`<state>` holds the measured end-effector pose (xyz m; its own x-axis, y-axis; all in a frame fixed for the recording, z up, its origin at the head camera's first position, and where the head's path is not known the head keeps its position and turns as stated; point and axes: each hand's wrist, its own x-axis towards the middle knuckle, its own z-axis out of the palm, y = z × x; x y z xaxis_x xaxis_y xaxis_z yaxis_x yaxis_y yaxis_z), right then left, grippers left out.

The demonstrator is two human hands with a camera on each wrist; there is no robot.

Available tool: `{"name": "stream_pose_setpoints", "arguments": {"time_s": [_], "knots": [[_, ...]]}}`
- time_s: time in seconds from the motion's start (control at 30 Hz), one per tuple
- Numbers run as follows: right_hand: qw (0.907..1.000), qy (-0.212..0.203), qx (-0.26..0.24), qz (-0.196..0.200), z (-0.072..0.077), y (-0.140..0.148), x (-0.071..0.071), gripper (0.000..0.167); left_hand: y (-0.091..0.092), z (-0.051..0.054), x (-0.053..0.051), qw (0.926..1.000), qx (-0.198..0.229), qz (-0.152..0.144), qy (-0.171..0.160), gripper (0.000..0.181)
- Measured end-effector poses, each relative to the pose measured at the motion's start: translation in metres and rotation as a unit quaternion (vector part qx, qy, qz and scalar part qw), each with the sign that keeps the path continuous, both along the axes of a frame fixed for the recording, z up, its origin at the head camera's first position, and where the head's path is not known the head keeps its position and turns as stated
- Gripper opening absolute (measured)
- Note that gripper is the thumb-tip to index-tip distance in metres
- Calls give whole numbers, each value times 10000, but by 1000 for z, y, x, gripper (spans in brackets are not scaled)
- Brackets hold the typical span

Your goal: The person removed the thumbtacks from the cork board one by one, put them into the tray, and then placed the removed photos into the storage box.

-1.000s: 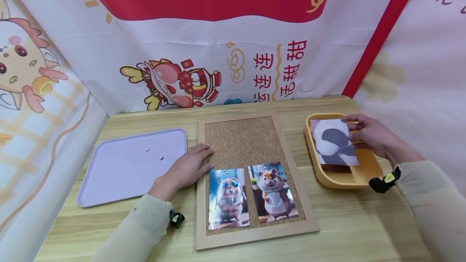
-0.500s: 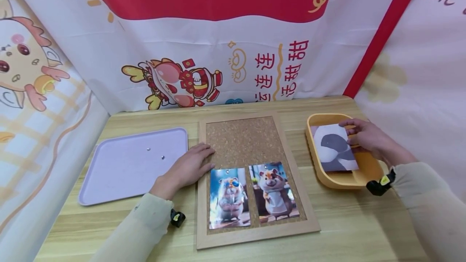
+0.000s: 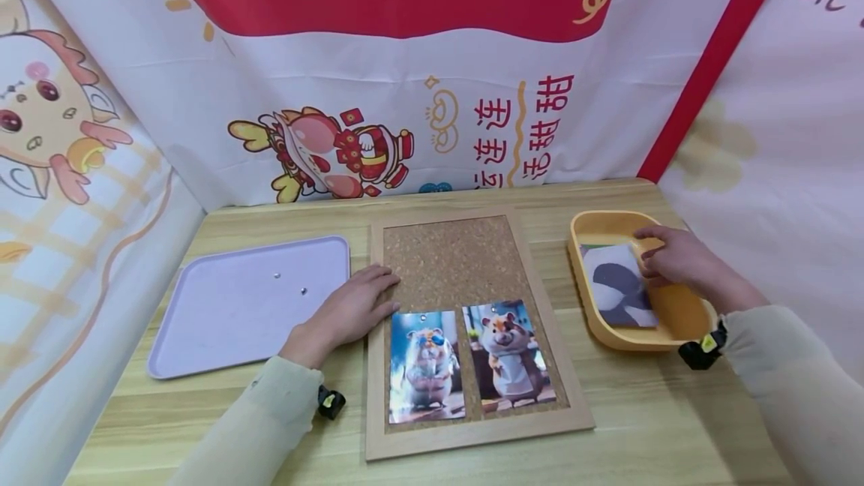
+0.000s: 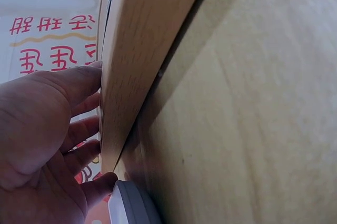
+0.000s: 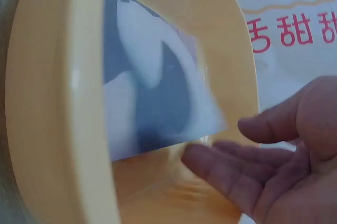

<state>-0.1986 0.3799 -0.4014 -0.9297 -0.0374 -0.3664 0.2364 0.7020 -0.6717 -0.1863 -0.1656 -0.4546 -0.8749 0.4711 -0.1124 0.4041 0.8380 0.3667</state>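
Grey-and-white printed paper card [image 3: 616, 292] lay in a rounded yellow plastic tub [image 3: 634, 342]

Toward the near edge of the wood-grain bench [image 3: 648, 426], two glossy hamster photos [image 3: 427, 370] lay on a wood-framed cork board [image 3: 452, 261]. The left hand [image 3: 351, 307] rested on the board's left side, fingers spread. Toward the bench's left edge, a pale purple rectangular tray [image 3: 229, 313] held two small silver studs [image 3: 304, 292]. Near the far right corner, the right hand [image 3: 685, 257] reached over the tub, its thumb and fingers parted beside the card. Beyond the far edge hung a printed red-and-white cloth [image 3: 405, 66].
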Motion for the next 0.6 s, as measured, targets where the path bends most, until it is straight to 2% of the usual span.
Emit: {"name": "stream_pose_setpoints", "arguments": {"time_s": [0.1,0.17,0.27,0.37,0.47,0.6], "knots": [[9963,462,708,170,4,-7,1,54,-1,0,1,10000,9,27,-38,58],[9893,813,1181,281,6,-12,3,48,-2,0,1,10000,10,5,-41,58],[9791,1327,1520,252,5,-24,5,43,-1,1,0,10000,14,-31,-34,58],[9718,1687,1646,97,5,-41,8,39,0,2,-2,10000,-10,-64,-13,57],[9701,1846,1574,-22,6,-61,13,37,0,3,-2,9999,-53,-103,21,55],[9682,2025,1470,41,8,-89,21,36,-1,3,-2,9996,-179,-170,157,52]]}}
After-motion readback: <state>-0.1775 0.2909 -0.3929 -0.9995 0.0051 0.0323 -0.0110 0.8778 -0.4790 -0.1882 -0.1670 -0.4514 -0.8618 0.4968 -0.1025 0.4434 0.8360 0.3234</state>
